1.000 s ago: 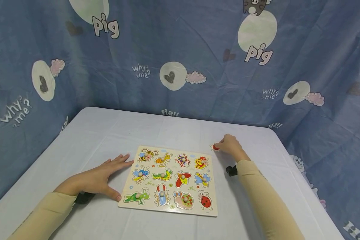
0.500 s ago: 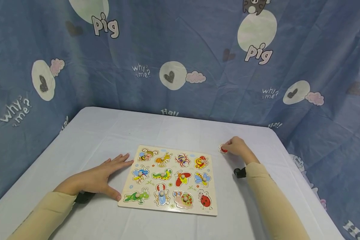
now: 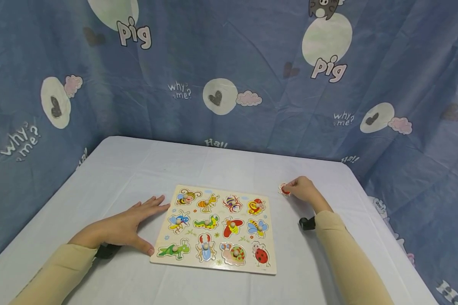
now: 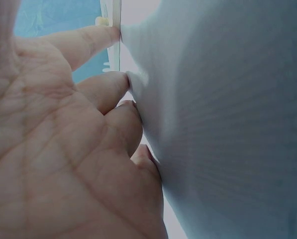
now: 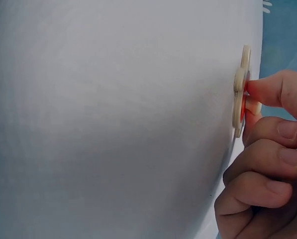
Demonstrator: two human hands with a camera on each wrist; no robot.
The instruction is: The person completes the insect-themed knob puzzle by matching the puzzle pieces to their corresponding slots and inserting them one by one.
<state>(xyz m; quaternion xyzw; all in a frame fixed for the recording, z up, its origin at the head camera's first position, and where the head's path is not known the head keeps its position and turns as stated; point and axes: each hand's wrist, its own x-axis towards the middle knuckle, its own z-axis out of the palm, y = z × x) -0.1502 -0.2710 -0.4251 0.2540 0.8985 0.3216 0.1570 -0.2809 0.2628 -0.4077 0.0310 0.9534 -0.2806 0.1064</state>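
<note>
A wooden peg puzzle board with insect pictures lies on the white table. Most of its pieces carry a round knob; the ladybug spot at the lower right shows none. My left hand lies with fingers spread along the board's left edge, thumb at the near corner and index fingertip higher up that side. Beyond the board's far right corner, my right hand pinches a small red puzzle piece between thumb and index finger. In the right wrist view the piece is edge-on, close over the cloth, its knob partly hidden by the fingers.
A white cloth covers the table. Behind and to both sides hangs a blue printed curtain. Dark wrist cameras, one under each wrist, sit close to the cloth, the right one most visible.
My right hand has moved right and slightly nearer with the red piece, away from the board, then nearly stopped over the last half second. The left hand and the board have stayed put.
</note>
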